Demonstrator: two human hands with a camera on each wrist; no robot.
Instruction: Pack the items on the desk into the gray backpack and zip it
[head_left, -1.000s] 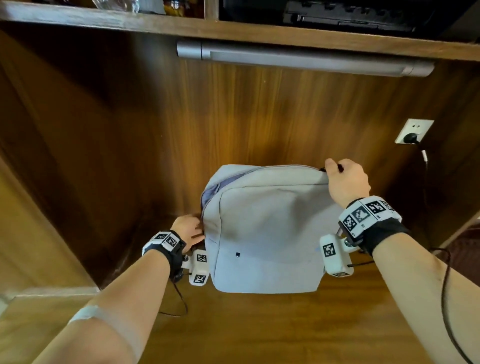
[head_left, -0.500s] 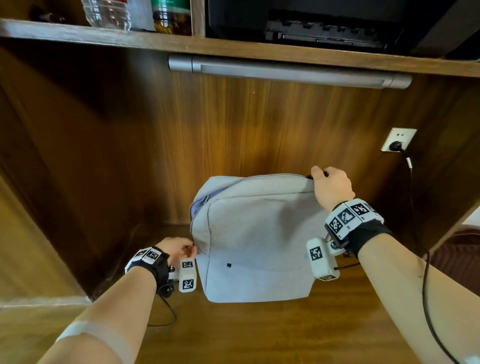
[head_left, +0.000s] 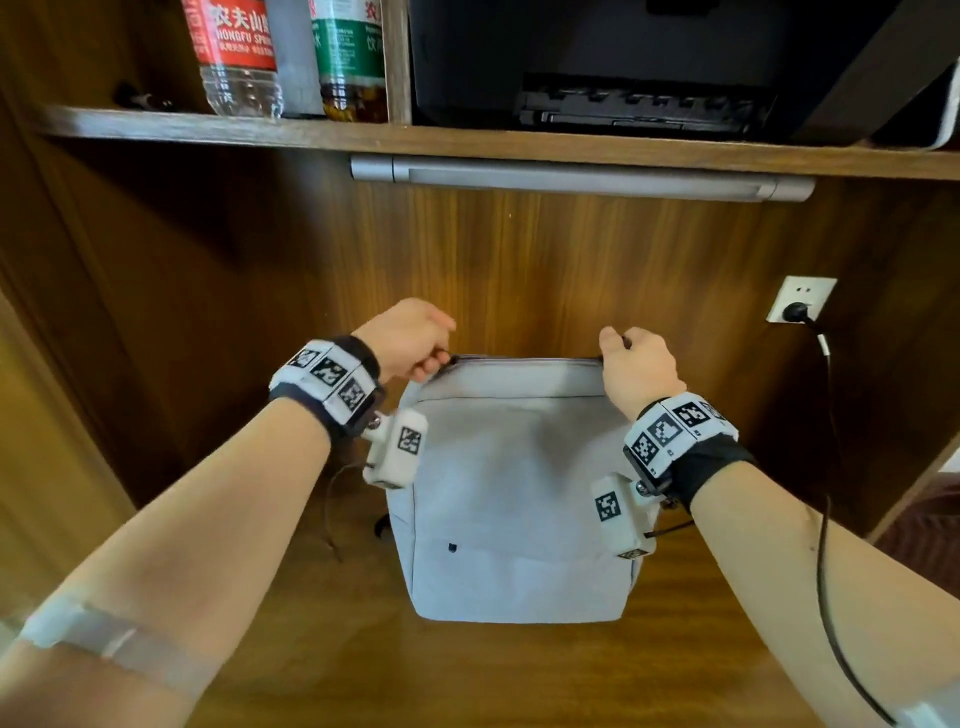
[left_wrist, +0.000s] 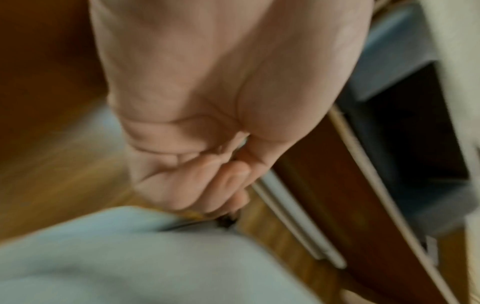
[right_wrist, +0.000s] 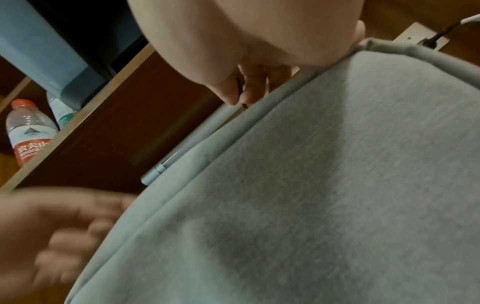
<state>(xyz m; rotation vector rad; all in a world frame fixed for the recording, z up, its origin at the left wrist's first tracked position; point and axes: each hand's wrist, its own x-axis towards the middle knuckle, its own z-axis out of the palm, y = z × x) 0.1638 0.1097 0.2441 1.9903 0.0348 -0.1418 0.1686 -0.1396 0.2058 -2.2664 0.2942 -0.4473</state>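
Backpack (head_left: 511, 499) stands upright mid-surface (head_left: 467, 675). Left hand (head_left: 410, 338) pinches zipper pull at its 11 o'clock corner; right hand (head_left: 636, 366) pinches the 1 o'clock corner. Soft fabric, likely light (sags easily); hold the top seam taut.

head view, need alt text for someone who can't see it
Two hands grip the top corners of an upright gray backpack on a wooden desk: the left hand pinches the top left corner, the right hand the top right. Above, a shelf holds two drink bottles.
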